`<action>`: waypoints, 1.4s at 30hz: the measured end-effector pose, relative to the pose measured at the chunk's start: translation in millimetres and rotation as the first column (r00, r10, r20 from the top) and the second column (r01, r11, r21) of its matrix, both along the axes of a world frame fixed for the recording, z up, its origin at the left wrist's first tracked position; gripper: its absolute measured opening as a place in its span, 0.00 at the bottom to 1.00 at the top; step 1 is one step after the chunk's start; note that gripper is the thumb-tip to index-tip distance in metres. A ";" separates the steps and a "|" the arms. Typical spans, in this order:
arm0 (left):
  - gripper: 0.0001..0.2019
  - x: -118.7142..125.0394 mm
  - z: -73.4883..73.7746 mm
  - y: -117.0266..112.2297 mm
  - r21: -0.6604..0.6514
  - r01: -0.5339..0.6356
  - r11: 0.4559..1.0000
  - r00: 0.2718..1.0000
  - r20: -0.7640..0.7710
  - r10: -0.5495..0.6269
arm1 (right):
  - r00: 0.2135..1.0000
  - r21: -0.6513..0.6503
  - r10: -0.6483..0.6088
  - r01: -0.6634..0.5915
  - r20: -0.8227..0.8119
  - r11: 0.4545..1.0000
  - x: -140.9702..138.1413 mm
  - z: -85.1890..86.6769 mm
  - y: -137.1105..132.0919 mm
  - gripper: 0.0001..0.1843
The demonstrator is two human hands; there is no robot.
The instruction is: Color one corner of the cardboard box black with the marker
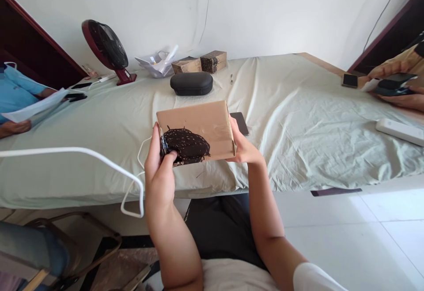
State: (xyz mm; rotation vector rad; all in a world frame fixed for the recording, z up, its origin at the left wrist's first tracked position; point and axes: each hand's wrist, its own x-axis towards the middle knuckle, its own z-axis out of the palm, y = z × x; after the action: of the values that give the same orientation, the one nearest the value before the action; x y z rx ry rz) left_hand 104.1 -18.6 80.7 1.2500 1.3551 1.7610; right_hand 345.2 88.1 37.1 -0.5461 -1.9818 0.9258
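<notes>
Cardboard box (198, 116) is held over the cloth-covered table (291, 119), left hand (160, 169) clamped on the end with the black scribble (188, 145), right hand (244, 146) clamped on the other, black case (191, 83) farther back, and the flat dark thing (240, 123) partly hidden behind might be a phone, hard to say

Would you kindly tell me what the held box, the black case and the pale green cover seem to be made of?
Box: matt brown cardboard, judging by its flat panels and creased edges. Black case: dull, rounded shell, perhaps fabric-covered or plastic. Pale green cover: probably thin cloth, given its soft wrinkles.
</notes>
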 end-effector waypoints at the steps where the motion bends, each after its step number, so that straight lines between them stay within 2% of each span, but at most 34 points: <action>1: 0.38 -0.8 -0.6 0.8 -0.008 -0.001 1.000 1.000 -0.011 0.001 | 1.000 0.005 -0.004 0.004 0.003 1.000 0.5 0.1 0.4 0.75; 7: 0.35 -0.6 0.4 1.7 0.019 -0.035 0.999 0.999 0.019 0.035 | 0.999 -0.078 0.037 -0.038 -0.005 0.996 -0.1 -2.1 1.7 0.71; 13: 0.38 -2.7 4.3 6.5 0.069 -0.090 0.994 0.982 0.172 0.077 | 0.995 -0.136 0.096 -0.095 0.001 0.986 -11.6 -7.8 5.4 0.74; 16: 0.39 -4.5 4.1 8.6 0.041 -0.130 0.991 0.968 0.221 0.118 | 0.994 -0.137 0.104 -0.099 0.029 0.986 -16.0 -7.8 4.8 0.76; 19: 0.38 -4.6 5.0 8.4 0.002 -0.157 0.988 0.967 0.203 0.154 | 0.996 -0.135 0.066 -0.058 0.060 0.989 -16.5 -5.9 2.9 0.76; 23: 0.38 -1.0 8.2 8.7 -0.010 -0.135 0.991 0.970 0.203 0.135 | 0.995 -0.150 0.068 -0.057 0.070 0.987 -12.4 -6.9 4.0 0.77; 30: 0.38 5.0 10.4 10.7 0.031 -0.046 0.998 0.968 0.250 0.037 | 0.994 -0.196 0.107 -0.099 0.032 0.976 -7.8 -11.6 8.3 0.76; 35: 0.40 2.2 9.0 14.0 -0.004 -0.082 0.997 0.956 0.281 0.079 | 0.992 -0.211 0.116 -0.103 0.052 0.972 -9.2 -8.8 6.8 0.76; 42: 0.30 -5.0 5.5 14.9 0.028 -0.131 0.991 0.937 0.331 0.114 | 0.990 -0.246 0.133 -0.119 0.042 0.962 -17.8 -4.2 1.3 0.75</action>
State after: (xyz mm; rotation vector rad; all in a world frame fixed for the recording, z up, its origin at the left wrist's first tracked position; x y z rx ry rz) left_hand 99.0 -3.7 86.3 0.8594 1.2217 1.9951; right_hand 327.4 89.4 32.9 -0.5939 -1.9853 1.2566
